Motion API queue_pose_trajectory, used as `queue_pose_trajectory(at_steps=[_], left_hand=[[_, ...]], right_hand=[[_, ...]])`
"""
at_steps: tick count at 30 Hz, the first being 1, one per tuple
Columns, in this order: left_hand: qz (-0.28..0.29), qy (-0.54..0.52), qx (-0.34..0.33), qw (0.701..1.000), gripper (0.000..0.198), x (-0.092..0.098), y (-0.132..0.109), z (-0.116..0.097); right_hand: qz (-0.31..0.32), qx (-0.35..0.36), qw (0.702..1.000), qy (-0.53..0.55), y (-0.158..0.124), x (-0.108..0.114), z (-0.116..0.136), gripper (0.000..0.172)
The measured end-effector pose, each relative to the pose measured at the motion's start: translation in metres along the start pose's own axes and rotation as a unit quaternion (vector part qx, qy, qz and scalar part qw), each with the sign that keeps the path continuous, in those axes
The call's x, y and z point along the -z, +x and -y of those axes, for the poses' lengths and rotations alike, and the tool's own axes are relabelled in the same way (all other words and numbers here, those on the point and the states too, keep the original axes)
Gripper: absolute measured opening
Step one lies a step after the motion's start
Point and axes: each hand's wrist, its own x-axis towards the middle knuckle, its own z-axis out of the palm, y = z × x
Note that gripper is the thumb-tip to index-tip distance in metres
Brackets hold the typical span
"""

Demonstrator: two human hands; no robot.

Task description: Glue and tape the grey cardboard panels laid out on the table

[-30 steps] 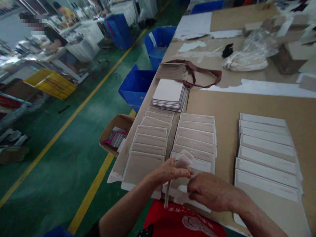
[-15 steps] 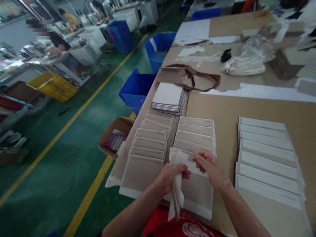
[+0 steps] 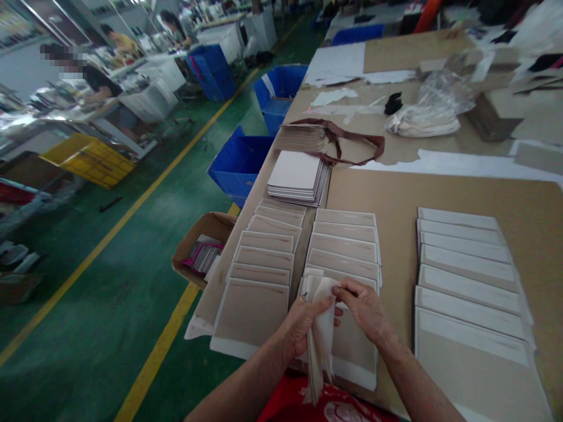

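Observation:
My left hand (image 3: 303,325) is closed round a bundle of thin whitish strips (image 3: 320,343) that hangs down toward my red clothing. With thumb and fingertips, my right hand (image 3: 358,305) pinches the upper right edge of one strip of that bundle. Whether the strips are paper or cloth I cannot tell. Under both hands lies a middle column of overlapping beige panels with pale borders (image 3: 345,249). A similar column of panels (image 3: 250,305) is spread to the left, and another column with wider white edges (image 3: 472,328) lies on the right.
Beyond the columns sit a stack of white boards (image 3: 294,176) and a bundle of boards with a brown strap (image 3: 363,158). A clear plastic bag (image 3: 435,114) lies farther back. Blue bins (image 3: 240,167) and a cardboard box (image 3: 180,261) stand left of the table. Other people work at the far left.
My right hand has come in to the bundle and now pinches a strip's edge, which is drawn out wider. The view has shifted slightly.

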Motion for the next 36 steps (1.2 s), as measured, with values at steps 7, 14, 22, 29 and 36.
queue_pose_trajectory(at_steps=[7,14,22,29,36], left_hand=[[-0.053,-0.02,-0.047,0.997,0.043,0.004,0.008,0.003],[-0.069,-0.072,-0.074,0.992,0.044,-0.002,0.009,0.001],[-0.125,0.159,-0.094,0.975,0.027,0.015,0.003,0.006],[-0.048,0.549,-0.239,0.8,0.026,0.008,0.001,-0.008],[-0.08,0.758,-0.241,0.6,0.024,0.002,0.038,-0.02]], right_hand=[[-0.084,-0.027,0.996,0.033,0.003,-0.002,-0.013,0.04],[-0.049,-0.066,0.982,0.17,-0.001,-0.023,-0.027,0.03],[-0.146,-0.06,0.917,0.367,0.009,0.027,-0.02,0.032],[-0.073,-0.057,0.996,0.007,0.048,0.07,-0.004,0.036],[0.041,0.04,0.955,-0.29,0.112,0.027,-0.016,0.028]])
